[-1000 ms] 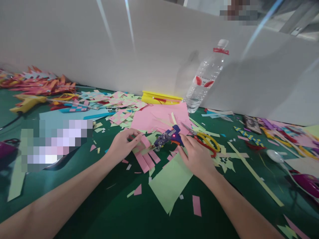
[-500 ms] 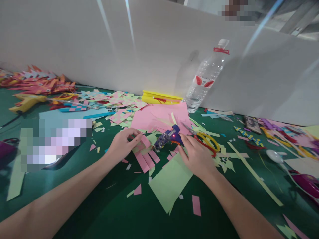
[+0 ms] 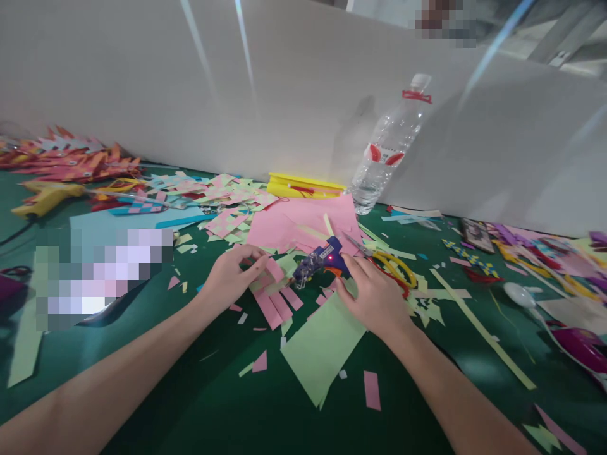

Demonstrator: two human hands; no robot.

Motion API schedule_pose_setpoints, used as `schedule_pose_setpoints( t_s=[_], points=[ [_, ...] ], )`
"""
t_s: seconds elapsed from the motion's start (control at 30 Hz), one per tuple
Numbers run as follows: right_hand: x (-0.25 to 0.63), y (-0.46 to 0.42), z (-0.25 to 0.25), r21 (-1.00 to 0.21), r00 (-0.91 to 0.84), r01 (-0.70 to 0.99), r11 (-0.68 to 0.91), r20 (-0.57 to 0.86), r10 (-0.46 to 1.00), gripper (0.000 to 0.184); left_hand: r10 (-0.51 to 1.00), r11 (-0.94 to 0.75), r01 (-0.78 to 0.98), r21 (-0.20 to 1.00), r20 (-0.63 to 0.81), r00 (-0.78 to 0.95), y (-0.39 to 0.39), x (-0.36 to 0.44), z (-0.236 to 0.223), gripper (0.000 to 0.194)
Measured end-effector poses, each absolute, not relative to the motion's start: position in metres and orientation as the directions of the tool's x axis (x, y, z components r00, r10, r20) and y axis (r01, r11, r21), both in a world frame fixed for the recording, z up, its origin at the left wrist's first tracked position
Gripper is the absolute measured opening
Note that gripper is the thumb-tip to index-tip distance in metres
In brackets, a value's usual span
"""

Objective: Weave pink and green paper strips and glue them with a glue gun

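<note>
My left hand (image 3: pixel 233 278) pinches a pink paper strip (image 3: pixel 274 272), part of a small pink and green woven paper piece with loose pink strips (image 3: pixel 272 309) hanging below it. My right hand (image 3: pixel 374 294) has its fingers on the back and handle of a blue hot glue gun (image 3: pixel 322 258) with a small red light glowing on its side. The gun's nozzle points left, close to the woven piece. Beneath my right hand lies a light green paper sheet (image 3: pixel 325 354). Scissors (image 3: pixel 396 268) with yellow and red handles rest just beyond that hand.
A pink sheet (image 3: pixel 270 224) and a woven paper pile (image 3: pixel 227 189) lie behind. A plastic bottle (image 3: pixel 389 151) leans against the grey partition (image 3: pixel 190 95). Left is a yellow glue gun (image 3: pixel 47 199); right, a purple device (image 3: pixel 581 347). Paper scraps dot the green table (image 3: pixel 190 411).
The whole view has shifted very slightly. Both hands, the pink strip and the glue gun keep nearly the same places relative to each other.
</note>
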State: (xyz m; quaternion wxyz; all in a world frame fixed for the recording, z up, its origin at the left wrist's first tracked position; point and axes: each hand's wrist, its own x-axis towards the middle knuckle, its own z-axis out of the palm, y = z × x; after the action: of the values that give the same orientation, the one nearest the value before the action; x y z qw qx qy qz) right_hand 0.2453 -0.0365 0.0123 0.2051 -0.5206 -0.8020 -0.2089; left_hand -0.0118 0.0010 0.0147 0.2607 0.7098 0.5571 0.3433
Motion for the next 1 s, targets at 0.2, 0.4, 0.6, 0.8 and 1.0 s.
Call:
schedule_pose_setpoints(
  t_s=[0.2,0.4,0.6,0.8,1.0],
  points=[
    [0.246,-0.035,0.014,0.086,-0.331,0.934,0.346,0.572,0.751,0.043,0.973,-0.229,0.604,0.763,0.184,0.136,-0.001,-0.011,0.017,0.032],
    [0.251,-0.033,0.018,0.010,-0.280,0.942,0.335,0.573,0.770,0.044,0.983,-0.177,0.501,0.847,0.122,0.140,-0.005,-0.008,0.019,0.038],
    [0.256,-0.030,0.018,-0.034,-0.251,0.942,0.333,0.586,0.770,0.046,0.963,-0.267,0.561,0.784,0.189,0.194,-0.004,-0.008,0.020,0.033],
    [0.267,-0.024,0.019,-0.075,-0.184,0.959,0.272,0.565,0.805,0.049,0.930,-0.360,0.553,0.751,0.239,0.280,-0.004,-0.010,0.019,0.044],
    [0.284,-0.015,0.020,-0.115,-0.051,0.984,0.139,0.563,0.825,0.049,0.931,-0.365,0.584,0.724,0.282,0.233,-0.003,-0.012,0.019,0.048]
  ],
)
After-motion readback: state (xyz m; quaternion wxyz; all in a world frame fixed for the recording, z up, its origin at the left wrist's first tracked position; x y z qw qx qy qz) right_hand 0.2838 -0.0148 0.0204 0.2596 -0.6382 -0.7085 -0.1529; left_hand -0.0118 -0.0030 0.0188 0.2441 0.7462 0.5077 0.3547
